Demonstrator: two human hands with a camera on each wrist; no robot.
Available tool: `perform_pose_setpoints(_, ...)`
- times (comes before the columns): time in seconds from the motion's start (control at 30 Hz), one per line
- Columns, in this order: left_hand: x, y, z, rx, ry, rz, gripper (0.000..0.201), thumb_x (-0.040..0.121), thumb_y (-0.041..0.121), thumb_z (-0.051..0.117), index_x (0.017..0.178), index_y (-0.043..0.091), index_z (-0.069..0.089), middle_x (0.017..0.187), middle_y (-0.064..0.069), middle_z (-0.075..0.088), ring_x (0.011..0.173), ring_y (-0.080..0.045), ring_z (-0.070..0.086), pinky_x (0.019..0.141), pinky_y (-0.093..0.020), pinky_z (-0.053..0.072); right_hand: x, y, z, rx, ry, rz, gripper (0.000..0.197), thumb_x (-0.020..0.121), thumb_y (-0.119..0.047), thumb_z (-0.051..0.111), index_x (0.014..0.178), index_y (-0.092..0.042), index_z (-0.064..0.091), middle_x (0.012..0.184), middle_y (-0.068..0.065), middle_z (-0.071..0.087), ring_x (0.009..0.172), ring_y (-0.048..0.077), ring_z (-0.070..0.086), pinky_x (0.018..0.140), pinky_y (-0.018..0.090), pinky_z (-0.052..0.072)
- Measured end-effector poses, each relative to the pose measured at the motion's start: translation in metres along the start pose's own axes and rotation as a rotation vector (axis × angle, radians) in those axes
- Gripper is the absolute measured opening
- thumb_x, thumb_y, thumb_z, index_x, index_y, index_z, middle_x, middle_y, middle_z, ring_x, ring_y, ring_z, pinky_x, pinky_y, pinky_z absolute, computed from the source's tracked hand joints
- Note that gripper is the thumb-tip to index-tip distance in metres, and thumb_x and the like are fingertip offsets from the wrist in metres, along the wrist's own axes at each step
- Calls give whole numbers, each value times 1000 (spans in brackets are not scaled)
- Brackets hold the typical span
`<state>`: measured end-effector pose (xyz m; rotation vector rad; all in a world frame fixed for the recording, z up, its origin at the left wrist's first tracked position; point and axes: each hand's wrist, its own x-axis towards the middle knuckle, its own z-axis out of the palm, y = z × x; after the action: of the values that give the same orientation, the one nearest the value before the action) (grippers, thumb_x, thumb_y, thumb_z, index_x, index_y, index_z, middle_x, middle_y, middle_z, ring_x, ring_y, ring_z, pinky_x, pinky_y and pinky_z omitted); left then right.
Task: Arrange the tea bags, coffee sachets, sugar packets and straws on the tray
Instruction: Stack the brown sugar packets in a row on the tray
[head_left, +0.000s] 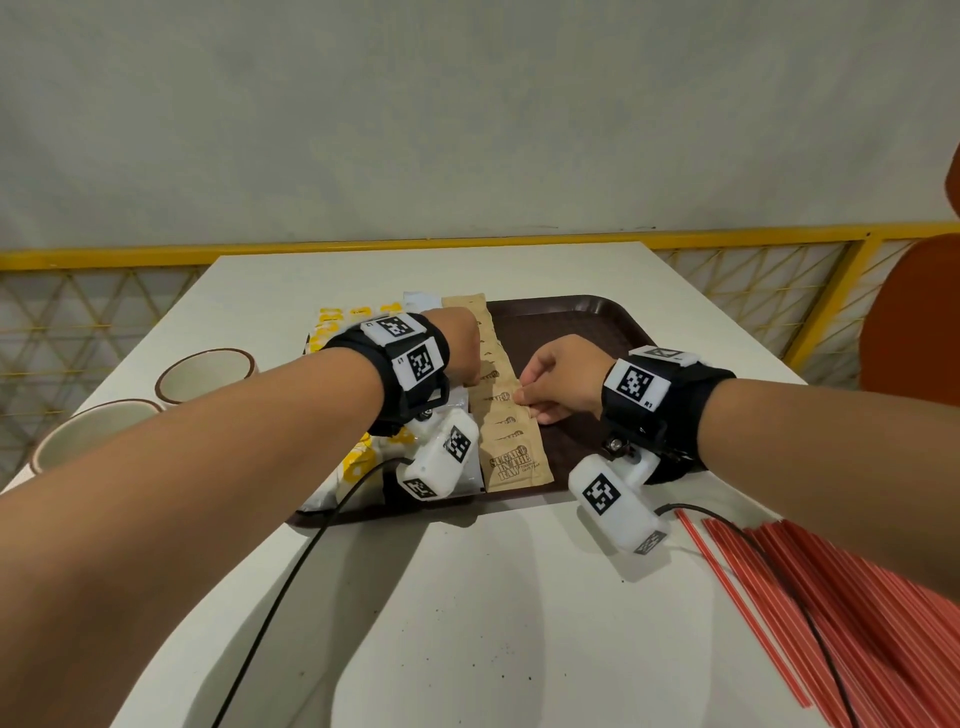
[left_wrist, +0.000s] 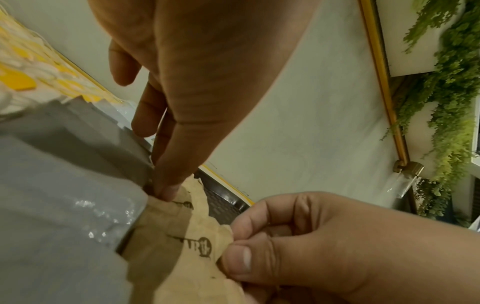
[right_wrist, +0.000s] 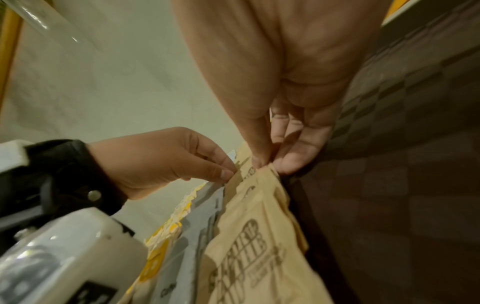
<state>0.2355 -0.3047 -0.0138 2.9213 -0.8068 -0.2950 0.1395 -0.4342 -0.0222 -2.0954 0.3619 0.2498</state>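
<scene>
**Sugar row under two pinches**

The sugar packets (head_left: 501, 415), thin crinkled brown paper, lie overlapped in a row at centre frame on the dark, textured tray (head_left: 571, 317). The right hand (head_left: 558, 376) pinches one packet's right edge and the left hand (head_left: 460, 348) pinches the left edge. An uneven tug could skew the light row or tear the paper. Slim red straws (head_left: 831, 597) lie lower right, off the tray.

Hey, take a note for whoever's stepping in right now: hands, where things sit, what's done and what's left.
Left hand pinches the left edge of the sugar packets; right hand pinches their right edge.
Tea bags, coffee sachets and sugar packets lie in rows on the tray's left half.
Straws lie on the table, right of the tray.
Left: finish straightening sugar, then move straws onto the tray.
</scene>
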Motion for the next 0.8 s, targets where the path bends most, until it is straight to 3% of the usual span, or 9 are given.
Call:
perform_pose_setpoints(0.33, 3, 1, 1, 100, 7, 1, 20, 82, 28, 70, 92, 11, 73, 98, -6, 72, 92, -23, 68, 82, -35, 56, 3, 1, 1, 22, 8, 17, 16, 88, -3, 65, 73, -7, 59, 69, 11, 61, 59, 14, 58, 64, 25, 55)
perform_pose_setpoints(0.53, 6, 3, -1, 150, 11, 6, 13, 82, 25, 68, 75, 16, 63, 78, 0, 59, 71, -20, 54, 79, -32, 53, 3, 0, 1, 42, 3, 32, 18, 90, -3, 63, 73, -6, 59, 68, 11, 61, 56, 13, 57, 61, 23, 55)
perform_pose_setpoints(0.6, 5, 2, -2, 117, 25, 1, 14, 80, 27, 71, 78, 14, 68, 81, -4, 65, 74, -22, 61, 77, -33, 54, 4, -2, 1, 33, 1, 44, 18, 90, -3, 63, 73, -6, 58, 68, 10, 60, 53, 11, 57, 57, 22, 54)
perform_pose_setpoints(0.67, 5, 1, -5, 66, 44, -7, 21, 78, 27, 73, 88, 8, 72, 92, -6, 71, 87, -23, 67, 79, -34, 54, 3, -4, 1, 42, 5, 60, 20, 90, -3, 62, 71, -5, 56, 68, 10, 59, 55, 13, 56, 59, 23, 52)
perform_pose_setpoints(0.8, 2, 2, -10, 18, -9, 6, 28, 79, 29, 75, 96, 7, 73, 101, -6, 71, 97, -22, 66, 87, -35, 54, 4, -3, 1, 78, 28, 56, 17, 88, 1, 64, 75, -7, 55, 67, 11, 59, 55, 14, 55, 57, 23, 52)
